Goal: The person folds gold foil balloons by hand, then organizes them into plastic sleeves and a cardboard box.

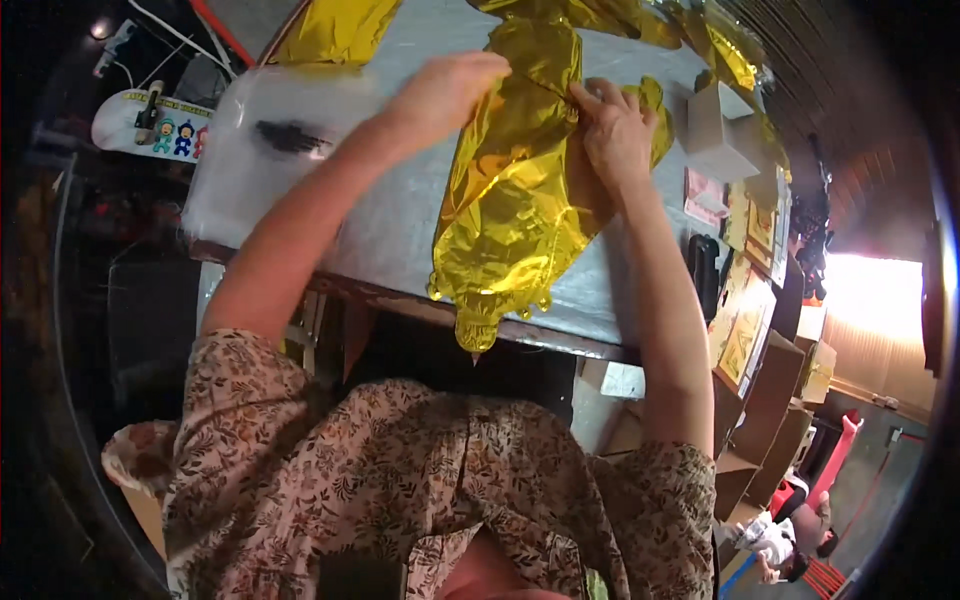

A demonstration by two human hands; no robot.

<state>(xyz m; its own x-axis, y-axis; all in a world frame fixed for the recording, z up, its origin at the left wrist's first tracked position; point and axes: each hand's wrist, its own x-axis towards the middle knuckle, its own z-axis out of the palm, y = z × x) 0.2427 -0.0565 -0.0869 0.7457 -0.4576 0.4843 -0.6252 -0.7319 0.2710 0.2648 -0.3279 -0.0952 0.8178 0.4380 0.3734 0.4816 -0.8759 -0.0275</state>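
A flat, shiny gold foil balloon (510, 215) lies lengthwise on the grey-covered table (400, 225). Its narrow, rounded end hangs over the table's near edge, and creases run across its middle. At the upper left edge of the foil, my left hand (450, 88) is closed on it, with the fingertips partly hidden. My right hand (615, 125) grips the opposite edge between thumb and bent fingers. Another fold of gold foil shows behind the right hand.
More gold foil (335, 30) lies at the far left, beside clear plastic (255, 105). A white box (720, 130) and a black case (703, 270) line the right side. Open cardboard boxes (765, 400) stand beyond. Another person (775, 545) is at the lower right.
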